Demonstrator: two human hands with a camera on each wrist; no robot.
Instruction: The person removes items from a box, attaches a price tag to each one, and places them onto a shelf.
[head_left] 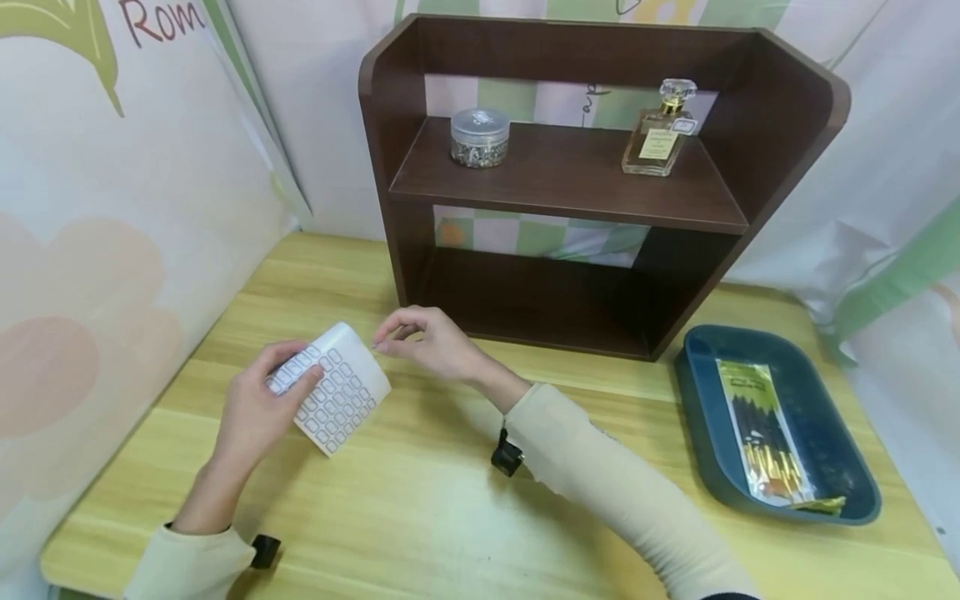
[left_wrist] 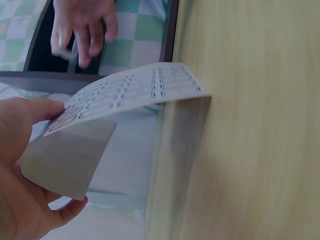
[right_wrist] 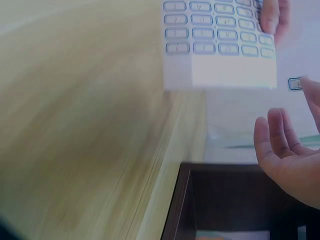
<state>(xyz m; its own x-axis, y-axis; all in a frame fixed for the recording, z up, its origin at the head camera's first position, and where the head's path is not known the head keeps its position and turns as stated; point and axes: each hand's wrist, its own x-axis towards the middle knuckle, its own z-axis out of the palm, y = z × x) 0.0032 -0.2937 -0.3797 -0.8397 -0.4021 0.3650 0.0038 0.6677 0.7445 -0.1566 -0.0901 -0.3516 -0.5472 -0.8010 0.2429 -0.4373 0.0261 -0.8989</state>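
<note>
My left hand point(head_left: 251, 408) grips a white sheet of label stickers point(head_left: 341, 392) by its left edge, thumb on the printed face. Rows of blue-bordered labels cover much of the sheet, which bends over; its plain back point(left_wrist: 70, 157) shows in the left wrist view. Just right of the sheet, my right hand point(head_left: 435, 343) pinches one small blue-bordered label sticker point(right_wrist: 295, 84) at the thumb tip, apart from the sheet. Its other fingers are loosely bent. The sticker is barely visible in the head view.
A dark brown two-tier shelf point(head_left: 570, 187) stands behind the hands. Its upper tier bears a lidded jar point(head_left: 480, 140) and a perfume bottle point(head_left: 656, 142) with a small label on it. At right, a blue tray point(head_left: 708, 442) holds a packet of brushes point(head_left: 761, 433).
</note>
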